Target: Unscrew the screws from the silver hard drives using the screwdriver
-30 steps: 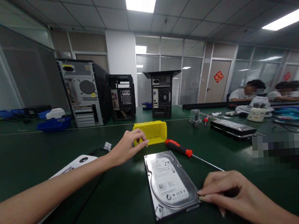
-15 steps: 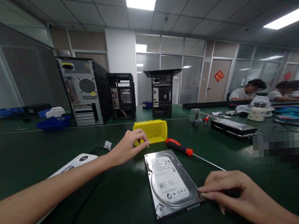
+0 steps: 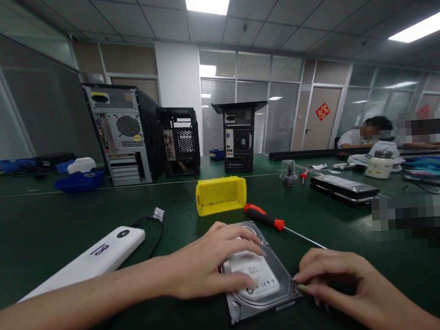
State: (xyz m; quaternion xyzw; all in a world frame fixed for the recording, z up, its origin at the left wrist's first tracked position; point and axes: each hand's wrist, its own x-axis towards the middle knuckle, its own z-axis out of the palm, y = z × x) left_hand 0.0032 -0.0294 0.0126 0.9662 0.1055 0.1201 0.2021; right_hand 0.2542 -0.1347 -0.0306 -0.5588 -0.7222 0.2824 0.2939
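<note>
A silver hard drive (image 3: 275, 259) with a white label lies flat on the green table in front of me. My left hand (image 3: 227, 265) is over its left half, fingers apart, covering part of the label. Thumb and fingertips of my right hand (image 3: 333, 277) are pinched together at the drive's near right corner. Whatever is between them is too small to make out. Just behind the drive lies a red and black screwdriver (image 3: 263, 217), its shaft running toward my right hand. A yellow plastic bin (image 3: 222, 195) on its side, with small bits inside, stands beyond.
A white power strip (image 3: 98, 254) marked 18 lies at left with its cable. Three computer cases (image 3: 123, 131) stand at the back, near a blue bin (image 3: 80, 182). Stacked drives (image 3: 344, 189) and a jar (image 3: 378, 166) are at right. Other people (image 3: 366, 132) sit further off.
My left hand has moved from beside the yellow bin down and right, onto the hard drive. My right hand stays pinched at the drive's corner.
</note>
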